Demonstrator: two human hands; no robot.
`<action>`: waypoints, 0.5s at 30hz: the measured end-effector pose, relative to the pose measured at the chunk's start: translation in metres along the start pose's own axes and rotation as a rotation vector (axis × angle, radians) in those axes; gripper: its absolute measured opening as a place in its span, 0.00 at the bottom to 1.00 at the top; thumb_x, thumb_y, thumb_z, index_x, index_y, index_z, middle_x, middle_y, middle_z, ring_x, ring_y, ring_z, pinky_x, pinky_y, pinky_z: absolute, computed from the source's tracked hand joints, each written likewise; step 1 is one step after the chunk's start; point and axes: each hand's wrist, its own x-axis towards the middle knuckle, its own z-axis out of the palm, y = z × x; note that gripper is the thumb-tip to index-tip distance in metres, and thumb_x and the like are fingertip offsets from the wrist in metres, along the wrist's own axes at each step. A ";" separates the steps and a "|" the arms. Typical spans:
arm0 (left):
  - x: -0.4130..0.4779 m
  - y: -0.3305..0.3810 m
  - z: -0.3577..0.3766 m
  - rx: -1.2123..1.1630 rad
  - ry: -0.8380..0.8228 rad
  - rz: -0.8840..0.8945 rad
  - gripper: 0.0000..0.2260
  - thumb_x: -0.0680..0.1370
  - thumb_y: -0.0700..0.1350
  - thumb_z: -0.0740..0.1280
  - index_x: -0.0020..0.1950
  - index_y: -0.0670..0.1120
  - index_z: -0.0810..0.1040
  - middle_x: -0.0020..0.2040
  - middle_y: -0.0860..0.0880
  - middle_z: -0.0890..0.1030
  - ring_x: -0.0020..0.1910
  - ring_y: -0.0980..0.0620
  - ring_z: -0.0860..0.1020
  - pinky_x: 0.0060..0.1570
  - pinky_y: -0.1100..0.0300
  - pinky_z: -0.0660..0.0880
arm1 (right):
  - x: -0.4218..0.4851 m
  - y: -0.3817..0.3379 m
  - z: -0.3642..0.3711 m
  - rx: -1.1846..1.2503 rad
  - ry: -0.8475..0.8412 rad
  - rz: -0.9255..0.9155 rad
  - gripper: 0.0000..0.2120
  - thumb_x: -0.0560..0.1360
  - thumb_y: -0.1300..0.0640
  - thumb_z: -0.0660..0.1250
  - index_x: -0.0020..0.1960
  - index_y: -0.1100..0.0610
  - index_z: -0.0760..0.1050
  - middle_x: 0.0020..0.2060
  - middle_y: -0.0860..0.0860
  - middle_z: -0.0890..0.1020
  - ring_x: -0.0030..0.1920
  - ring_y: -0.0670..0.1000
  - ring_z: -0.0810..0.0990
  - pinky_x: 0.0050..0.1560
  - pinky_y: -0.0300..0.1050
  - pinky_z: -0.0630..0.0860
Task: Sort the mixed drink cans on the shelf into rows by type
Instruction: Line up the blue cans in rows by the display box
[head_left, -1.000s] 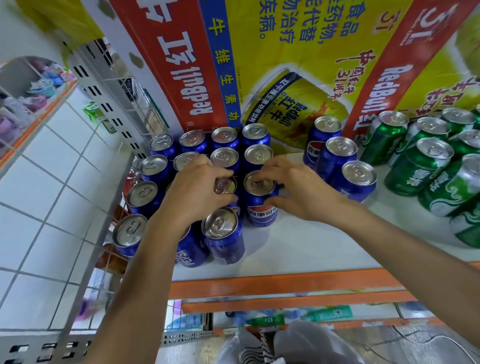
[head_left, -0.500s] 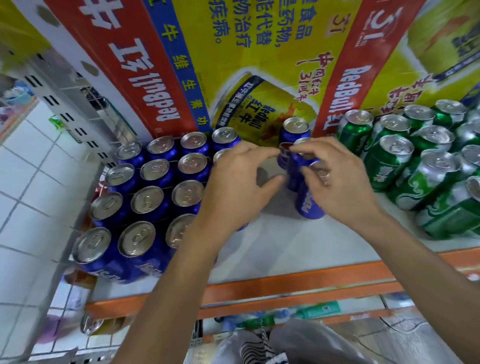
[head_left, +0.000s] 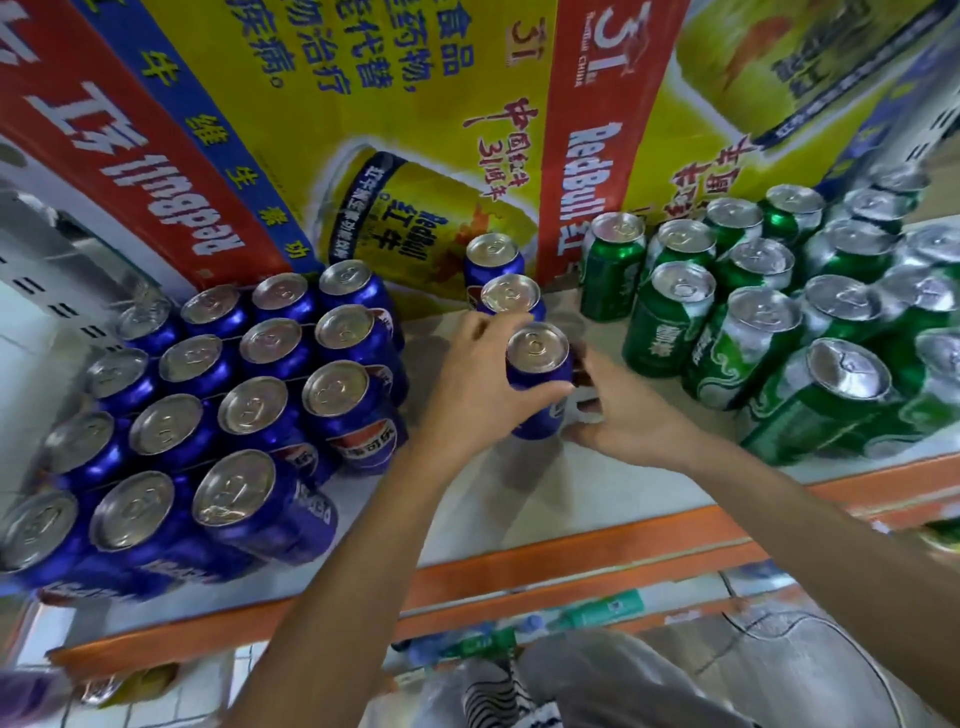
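A blue cola can (head_left: 537, 371) stands on the white shelf (head_left: 524, 499) at the front of a short line of three blue cans; the other two (head_left: 511, 299) stand behind it. My left hand (head_left: 475, 387) wraps its left side and my right hand (head_left: 623, 415) presses against its right side. Several blue cans (head_left: 249, 395) stand packed in rows on the left. Several green cans (head_left: 769, 332) crowd the right, some leaning.
Red and yellow cardboard cases (head_left: 415, 156) form the back wall behind the cans. The shelf has an orange front lip (head_left: 571, 561). A perforated metal upright (head_left: 47, 291) stands at the left. Bottles (head_left: 519, 631) lie on a lower level.
Both hands left the packed blue block on the left and moved right to the short line of blue cans. They now close around the front can.
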 end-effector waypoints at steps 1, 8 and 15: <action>-0.002 0.001 -0.002 0.015 0.004 0.016 0.31 0.67 0.52 0.76 0.68 0.52 0.70 0.62 0.52 0.69 0.61 0.55 0.69 0.57 0.65 0.63 | 0.003 0.001 -0.001 -0.051 0.002 -0.024 0.34 0.68 0.59 0.74 0.69 0.53 0.62 0.61 0.49 0.73 0.59 0.49 0.74 0.56 0.49 0.75; -0.023 0.001 -0.035 0.202 -0.088 0.107 0.29 0.63 0.55 0.78 0.62 0.54 0.76 0.58 0.54 0.75 0.56 0.55 0.74 0.56 0.58 0.72 | 0.014 -0.013 -0.014 -0.184 -0.220 -0.160 0.39 0.63 0.51 0.79 0.69 0.51 0.63 0.59 0.45 0.72 0.56 0.44 0.72 0.55 0.39 0.73; -0.061 -0.015 -0.071 0.229 -0.204 0.147 0.28 0.64 0.52 0.78 0.62 0.56 0.76 0.56 0.56 0.76 0.54 0.58 0.74 0.54 0.61 0.72 | 0.007 -0.036 0.032 -0.029 -0.380 -0.201 0.34 0.64 0.56 0.80 0.62 0.42 0.65 0.55 0.39 0.77 0.53 0.38 0.77 0.52 0.33 0.76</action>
